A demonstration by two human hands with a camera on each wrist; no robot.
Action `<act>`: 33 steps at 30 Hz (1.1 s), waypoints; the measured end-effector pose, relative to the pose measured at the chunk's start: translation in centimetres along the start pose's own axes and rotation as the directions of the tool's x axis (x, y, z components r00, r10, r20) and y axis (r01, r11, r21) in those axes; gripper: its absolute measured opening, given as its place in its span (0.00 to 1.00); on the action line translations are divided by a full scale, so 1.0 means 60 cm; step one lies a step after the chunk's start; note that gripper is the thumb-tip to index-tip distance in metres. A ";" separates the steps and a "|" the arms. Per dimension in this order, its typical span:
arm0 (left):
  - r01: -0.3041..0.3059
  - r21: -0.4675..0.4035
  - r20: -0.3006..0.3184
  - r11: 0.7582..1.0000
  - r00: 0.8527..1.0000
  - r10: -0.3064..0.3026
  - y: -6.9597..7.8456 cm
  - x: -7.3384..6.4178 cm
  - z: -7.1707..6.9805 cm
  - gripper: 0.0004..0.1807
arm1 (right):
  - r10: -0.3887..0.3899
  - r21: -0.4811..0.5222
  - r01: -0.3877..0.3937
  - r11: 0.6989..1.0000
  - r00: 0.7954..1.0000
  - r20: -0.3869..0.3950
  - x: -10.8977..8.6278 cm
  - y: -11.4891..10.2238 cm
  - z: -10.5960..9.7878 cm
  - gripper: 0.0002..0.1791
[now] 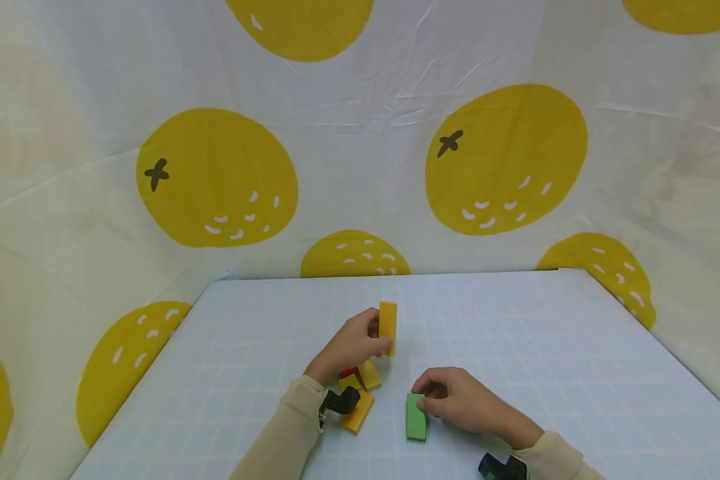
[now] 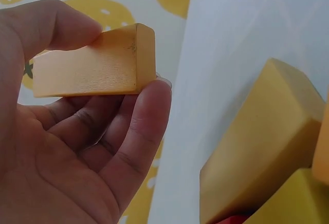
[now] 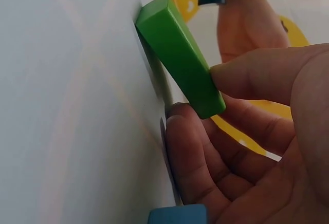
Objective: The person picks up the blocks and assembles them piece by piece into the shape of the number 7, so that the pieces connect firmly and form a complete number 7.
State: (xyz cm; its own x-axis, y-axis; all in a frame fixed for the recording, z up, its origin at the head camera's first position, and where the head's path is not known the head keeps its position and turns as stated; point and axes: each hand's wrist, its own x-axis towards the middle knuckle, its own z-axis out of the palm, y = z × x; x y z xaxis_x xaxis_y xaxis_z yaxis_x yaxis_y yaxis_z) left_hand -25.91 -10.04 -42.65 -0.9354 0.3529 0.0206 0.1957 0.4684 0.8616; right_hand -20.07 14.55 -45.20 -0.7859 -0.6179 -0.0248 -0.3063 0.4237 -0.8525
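Note:
My left hand point(image 1: 355, 341) grips an orange-yellow rectangular block point(image 1: 387, 327), held on end towards the table's far side. In the left wrist view the thumb presses one side of that block point(image 2: 92, 70) and the fingers support the opposite side. Nearer the front, my right hand point(image 1: 465, 399) pinches a green rectangular block point(image 1: 416, 419) close to one end. The right wrist view shows the green block point(image 3: 180, 57) tilted, its far end at the table surface and its near end raised, with the thumb on its side.
Beneath the left wrist lie a pale yellow block point(image 1: 369, 375), a red block point(image 1: 349, 372), a yellow block point(image 1: 351, 382) and an orange block point(image 1: 358, 413), close together. A blue object point(image 3: 177, 215) shows only partly in the right wrist view. Behind the table point(image 1: 516, 333) hangs a fruit-patterned cloth point(image 1: 360, 160).

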 end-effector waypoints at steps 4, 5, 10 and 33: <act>0.019 -0.019 0.005 1.000 1.000 -0.019 -0.001 0.002 0.000 0.18 | 0.009 -0.009 -0.009 1.000 1.000 0.001 0.001 -0.001 -0.001 0.08; 0.025 -0.023 0.007 0.999 1.000 -0.025 -0.001 0.001 0.000 0.18 | 0.012 -0.013 -0.012 1.000 1.000 0.000 0.002 -0.001 -0.001 0.08; 0.068 -0.034 0.018 0.997 0.998 -0.068 0.003 -0.002 -0.001 0.20 | 0.023 -0.033 -0.024 0.999 1.000 -0.012 0.003 -0.003 0.000 0.08; 0.067 0.003 0.019 0.998 0.998 -0.068 0.002 -0.003 0.004 0.26 | 0.014 -0.089 -0.020 0.996 0.998 -0.063 0.002 -0.001 0.008 0.08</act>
State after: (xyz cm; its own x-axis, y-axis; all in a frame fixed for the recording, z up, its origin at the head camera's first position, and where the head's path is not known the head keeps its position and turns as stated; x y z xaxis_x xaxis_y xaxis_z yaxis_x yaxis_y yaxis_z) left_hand -25.63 -9.86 -42.68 -0.9406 0.3361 -0.0474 0.1331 0.4939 0.8593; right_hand -19.87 14.16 -45.38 -0.8226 -0.5685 -0.0038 -0.3373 0.4934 -0.8018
